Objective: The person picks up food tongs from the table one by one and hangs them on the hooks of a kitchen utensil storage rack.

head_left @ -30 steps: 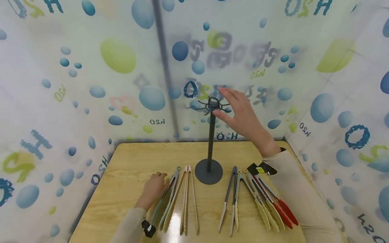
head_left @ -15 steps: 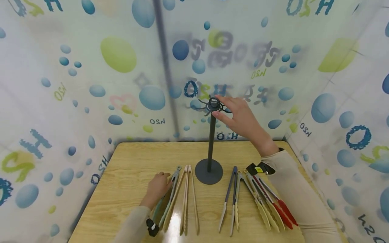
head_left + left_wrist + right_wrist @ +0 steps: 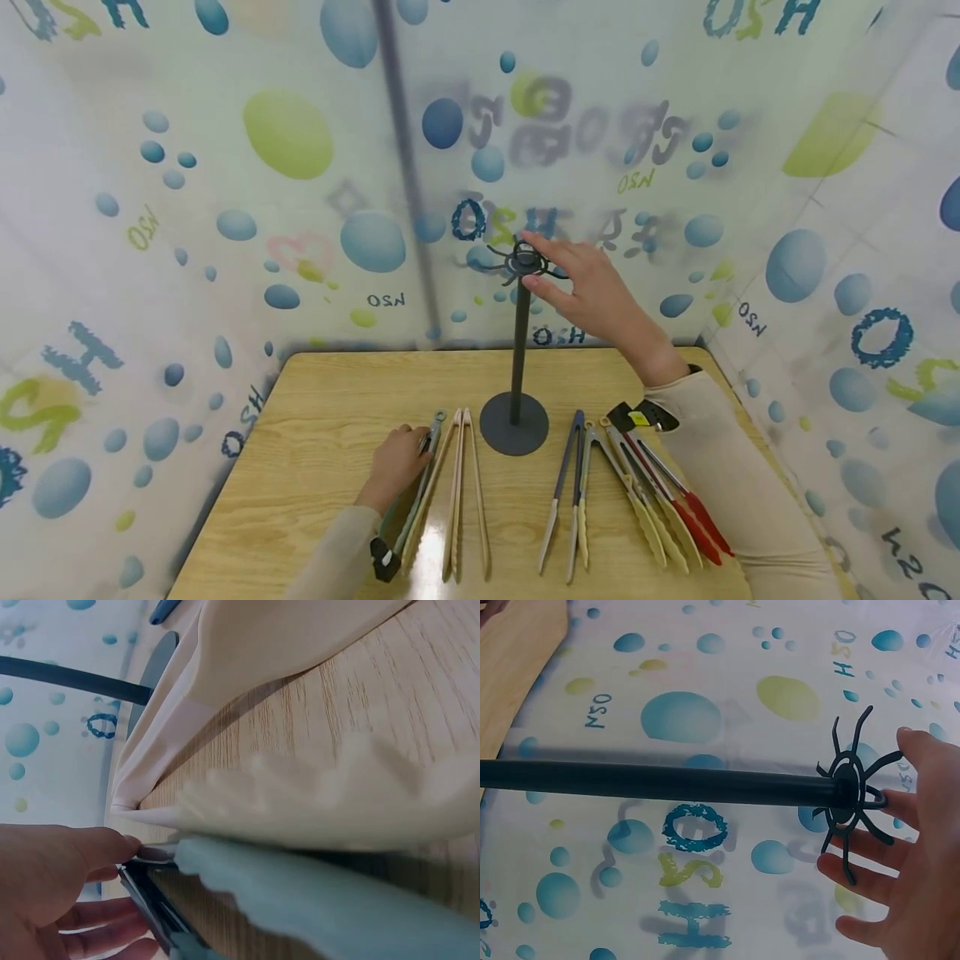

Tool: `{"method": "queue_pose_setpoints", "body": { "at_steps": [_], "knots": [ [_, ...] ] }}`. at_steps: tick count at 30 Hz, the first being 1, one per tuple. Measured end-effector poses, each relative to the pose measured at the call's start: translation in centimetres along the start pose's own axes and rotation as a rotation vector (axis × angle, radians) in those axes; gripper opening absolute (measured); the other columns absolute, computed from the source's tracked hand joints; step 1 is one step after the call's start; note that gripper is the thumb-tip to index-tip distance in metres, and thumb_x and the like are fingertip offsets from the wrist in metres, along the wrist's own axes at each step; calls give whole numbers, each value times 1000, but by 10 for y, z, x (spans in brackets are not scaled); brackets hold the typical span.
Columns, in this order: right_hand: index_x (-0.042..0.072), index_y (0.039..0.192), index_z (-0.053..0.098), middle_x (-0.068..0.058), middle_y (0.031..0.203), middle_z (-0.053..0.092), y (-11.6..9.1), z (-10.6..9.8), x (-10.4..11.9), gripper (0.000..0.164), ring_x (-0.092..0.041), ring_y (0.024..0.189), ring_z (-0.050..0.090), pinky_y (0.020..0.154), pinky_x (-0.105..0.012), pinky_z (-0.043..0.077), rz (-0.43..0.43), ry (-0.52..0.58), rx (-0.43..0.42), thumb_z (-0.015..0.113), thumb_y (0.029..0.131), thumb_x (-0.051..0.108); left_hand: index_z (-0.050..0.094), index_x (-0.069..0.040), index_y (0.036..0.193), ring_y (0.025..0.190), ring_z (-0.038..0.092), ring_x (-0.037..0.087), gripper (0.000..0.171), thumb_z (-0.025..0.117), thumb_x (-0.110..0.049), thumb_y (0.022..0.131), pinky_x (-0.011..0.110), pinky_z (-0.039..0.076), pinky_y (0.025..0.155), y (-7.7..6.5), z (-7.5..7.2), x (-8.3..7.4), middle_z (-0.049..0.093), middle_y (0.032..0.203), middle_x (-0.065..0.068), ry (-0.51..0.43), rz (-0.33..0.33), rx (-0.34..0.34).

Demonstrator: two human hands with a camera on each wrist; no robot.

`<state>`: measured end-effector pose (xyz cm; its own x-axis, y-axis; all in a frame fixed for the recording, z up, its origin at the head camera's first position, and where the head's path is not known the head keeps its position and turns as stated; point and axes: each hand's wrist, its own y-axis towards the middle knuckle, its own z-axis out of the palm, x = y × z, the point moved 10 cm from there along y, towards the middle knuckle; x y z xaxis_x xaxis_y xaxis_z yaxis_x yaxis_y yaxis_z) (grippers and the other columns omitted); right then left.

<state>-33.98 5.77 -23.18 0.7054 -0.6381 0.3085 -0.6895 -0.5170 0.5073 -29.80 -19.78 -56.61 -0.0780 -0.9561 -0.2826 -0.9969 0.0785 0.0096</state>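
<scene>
A: Where is the left hand [image 3: 401, 462]?

B: At the near left of the worktop [image 3: 337, 383]. Its grip pinches the green tongs [image 3: 315, 904] toward their far end, the thumb on one metal arm and the fingers beside the other; the scalloped tips point near.

A: And the right hand [image 3: 592, 287]?

B: Raised at the top of the dark stand [image 3: 521, 350], to the right of it. This grip is spread, with thumb and fingers held apart around the right side of the hooked top [image 3: 845, 785]. Whether a fingertip touches a hook cannot be told.

A: How does the stand lie relative to the tongs?

B: It is upright on a round base [image 3: 491, 423], between the left and right groups and toward their far ends. Beige tongs [image 3: 456, 500] lie just right of the green pair. Right of the stand, from left to right, come blue-handled tongs [image 3: 578, 467], cream-tipped tongs [image 3: 642, 504] and red-tipped tongs [image 3: 699, 533].
</scene>
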Motion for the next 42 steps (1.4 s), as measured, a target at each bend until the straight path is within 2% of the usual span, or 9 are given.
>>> {"method": "queue_pose_setpoints", "body": {
  "at_steps": [4, 7, 11, 15, 22, 27, 35, 38, 42],
  "knots": [
    [30, 156, 31, -10, 152, 49, 0, 0, -1, 64, -37, 139, 45, 114, -61, 31, 15, 11, 50, 59, 99, 39, 66, -12, 128, 65, 54, 17, 44, 74, -23, 86, 30, 37, 47, 0, -3, -1, 69, 104, 14, -19, -41, 0],
    [29, 157, 29, -11, 152, 49, 0, 1, 0, 66, -36, 139, 45, 115, -59, 31, 18, 8, 95, 59, 99, 38, 67, -12, 128, 72, 64, 23, 45, 72, -20, 84, 31, 38, 47, 0, -6, -3, 71, 112, 18, -19, -52, -11],
    [27, 158, 27, -12, 150, 51, 1, 0, 2, 68, -35, 138, 47, 116, -58, 29, 16, -15, 156, 60, 99, 36, 66, -10, 128, 81, 70, 30, 46, 73, -18, 83, 34, 44, 49, -1, -7, -8, 71, 114, 20, -12, -46, -10],
    [25, 158, 28, -14, 148, 53, 2, -3, 6, 69, -36, 136, 49, 116, -57, 31, 12, -34, 195, 62, 98, 36, 66, -10, 129, 76, 68, 29, 47, 75, -19, 84, 36, 46, 50, -2, -7, -9, 71, 112, 20, -2, -52, -4],
    [26, 158, 27, -16, 146, 54, 2, -3, 8, 69, -36, 132, 52, 111, -55, 39, 20, -38, 220, 62, 98, 35, 66, -10, 130, 73, 67, 26, 48, 77, -19, 84, 34, 45, 49, -1, -5, -12, 72, 104, 19, 6, -35, -38],
    [27, 158, 27, -16, 144, 56, 2, -1, 7, 69, -36, 129, 54, 108, -55, 41, 21, -44, 224, 61, 98, 36, 65, -6, 131, 61, 56, 21, 49, 73, -13, 83, 31, 38, 46, -2, -5, -9, 70, 100, 21, -41, -36, -72],
    [30, 158, 26, -15, 147, 53, 1, -2, 1, 69, -38, 132, 51, 108, -57, 41, 67, -45, 250, 60, 99, 39, 65, -6, 131, 57, 48, 19, 51, 75, -11, 81, 32, 36, 47, -1, -35, -14, 64, 84, 16, -97, -1, -221],
    [31, 158, 24, -14, 150, 49, 1, -1, 1, 70, -38, 135, 48, 106, -57, 42, 88, -35, 268, 59, 99, 41, 62, -9, 135, 55, 43, 15, 53, 75, -14, 83, 28, 33, 45, 0, -48, -16, 65, 89, 16, -109, -12, -234],
    [31, 159, 24, -15, 151, 48, 0, 0, 0, 70, -39, 134, 48, 104, -57, 43, 109, -54, 273, 58, 99, 43, 60, -12, 138, 53, 41, 11, 55, 75, -14, 84, 24, 31, 45, 2, -74, -27, 66, 95, 17, -110, 19, -311]
  ]
}}
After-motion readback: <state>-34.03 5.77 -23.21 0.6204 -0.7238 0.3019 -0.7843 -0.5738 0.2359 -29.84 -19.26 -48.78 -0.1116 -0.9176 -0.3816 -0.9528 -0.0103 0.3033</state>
